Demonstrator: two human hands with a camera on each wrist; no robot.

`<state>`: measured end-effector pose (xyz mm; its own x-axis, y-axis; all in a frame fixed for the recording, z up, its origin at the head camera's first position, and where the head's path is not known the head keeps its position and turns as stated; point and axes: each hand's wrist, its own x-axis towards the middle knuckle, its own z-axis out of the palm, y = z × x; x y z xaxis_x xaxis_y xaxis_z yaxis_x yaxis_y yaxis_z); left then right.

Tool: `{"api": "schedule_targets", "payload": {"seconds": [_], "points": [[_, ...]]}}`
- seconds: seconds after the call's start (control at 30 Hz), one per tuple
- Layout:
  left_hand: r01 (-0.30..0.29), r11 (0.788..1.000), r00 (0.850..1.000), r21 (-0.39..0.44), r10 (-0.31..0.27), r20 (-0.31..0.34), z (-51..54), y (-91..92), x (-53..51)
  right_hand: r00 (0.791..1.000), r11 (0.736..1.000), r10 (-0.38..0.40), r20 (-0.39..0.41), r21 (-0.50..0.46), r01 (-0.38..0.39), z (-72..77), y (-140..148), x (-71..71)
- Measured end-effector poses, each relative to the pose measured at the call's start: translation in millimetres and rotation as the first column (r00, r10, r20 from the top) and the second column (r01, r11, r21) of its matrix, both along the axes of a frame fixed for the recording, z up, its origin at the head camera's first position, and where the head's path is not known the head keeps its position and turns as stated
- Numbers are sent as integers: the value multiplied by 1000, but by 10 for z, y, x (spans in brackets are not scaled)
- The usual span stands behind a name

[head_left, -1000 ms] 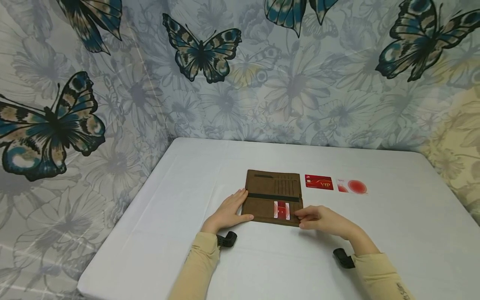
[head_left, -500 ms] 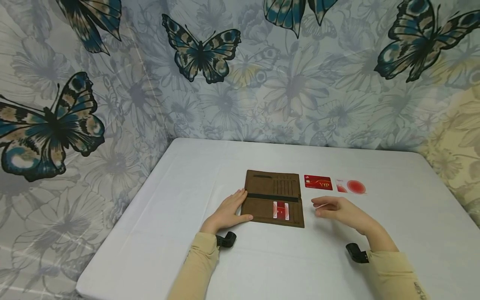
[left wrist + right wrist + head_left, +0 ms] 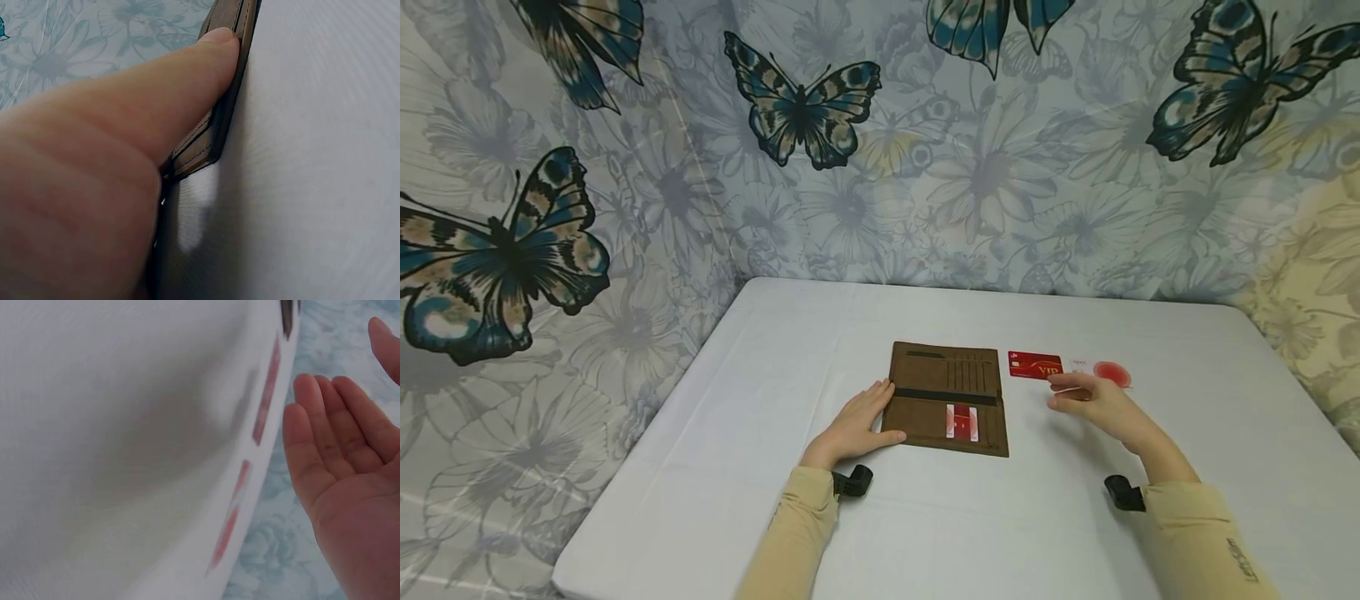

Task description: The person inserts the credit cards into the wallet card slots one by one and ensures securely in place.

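Observation:
A brown wallet (image 3: 925, 425) lies unfolded on the white table, its lower half holding a red and white card (image 3: 962, 422). My left hand (image 3: 853, 425) rests on the wallet's left edge; in the left wrist view the thumb (image 3: 206, 62) presses on its stitched rim. Over the table to the right of the wallet hovers my right hand (image 3: 1101, 408), holding nothing, its fingers loosely bent. Just beyond its fingertips lies a red VIP card (image 3: 1030, 364). Beside that is a white card with a red circle (image 3: 1112, 373), partly hidden by the hand.
The white table (image 3: 715, 467) reaches back to a wall covering (image 3: 985, 175) printed with flowers and butterflies. Black wrist cameras (image 3: 854, 481) sit on both wrists, below the hands.
My right hand has left the wallet's lower right corner and moved right and away from me, up to the two cards. The left hand has stayed on the wallet.

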<state>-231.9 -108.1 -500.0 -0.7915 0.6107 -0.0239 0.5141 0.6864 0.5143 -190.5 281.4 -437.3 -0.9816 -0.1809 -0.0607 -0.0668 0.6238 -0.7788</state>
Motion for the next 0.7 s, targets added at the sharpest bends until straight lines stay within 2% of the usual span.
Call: {"api": "schedule_targets", "payload": {"seconds": [0.2, 0.4, 0.7], "points": [[2, 1000, 1000, 4, -2, 3, -13, -6, 3, 999, 999, -42, -2, 31, 42, -88, 37, -80], [3, 1000, 1000, 8, -3, -1, -17, -5, -8, 995, 995, -96, 5, 43, 95, -89, 82, -182], [5, 1000, 1000, 11, -5, 1, -24, -10, -14, 983, 986, -167, 79, 0, 167, -102, 126, -348]]}}
